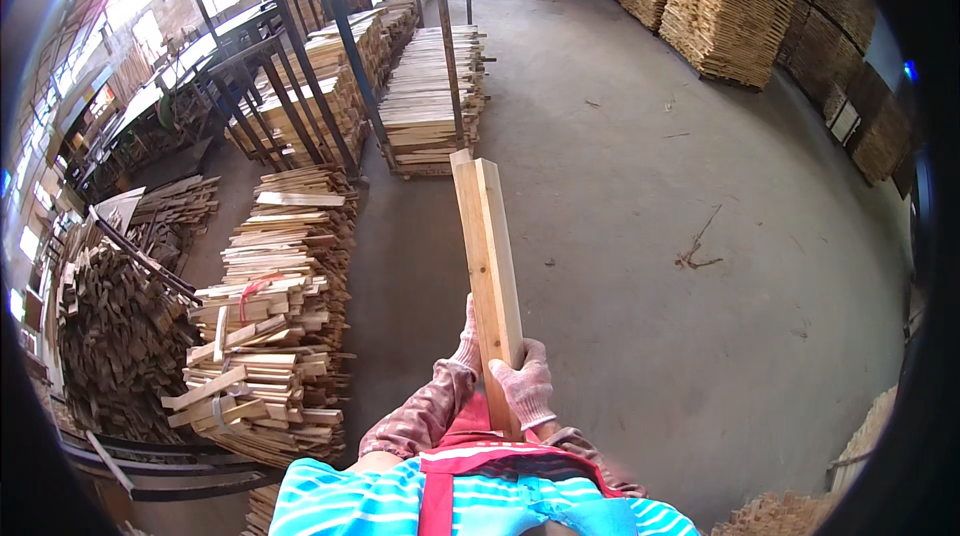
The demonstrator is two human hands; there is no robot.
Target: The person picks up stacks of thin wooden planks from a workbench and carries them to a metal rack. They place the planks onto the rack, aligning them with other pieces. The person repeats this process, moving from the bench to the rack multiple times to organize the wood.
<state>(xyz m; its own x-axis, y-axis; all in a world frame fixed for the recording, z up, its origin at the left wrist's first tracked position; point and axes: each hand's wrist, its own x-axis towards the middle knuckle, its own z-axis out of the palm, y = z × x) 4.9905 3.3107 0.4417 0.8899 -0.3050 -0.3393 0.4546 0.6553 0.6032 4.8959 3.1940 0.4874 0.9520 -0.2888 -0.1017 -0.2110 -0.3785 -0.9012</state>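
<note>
I hold a bundle of pale wooden boards upright in front of my red apron, tilted forward so that the far end points away from me. At least two boards lie face to face in it. My right hand, in a pinkish knitted glove, is closed round the right side near the lower end, its thumb across the front. My left hand, gloved too, grips the left edge; most of its fingers are hidden behind the wood.
On my left lies a long heap of loose slats, beside a darker scrap pile. Ahead stands a metal-framed cart stacked with boards. Tall stacks of slats line the far right. A twig-like scrap lies on the concrete floor.
</note>
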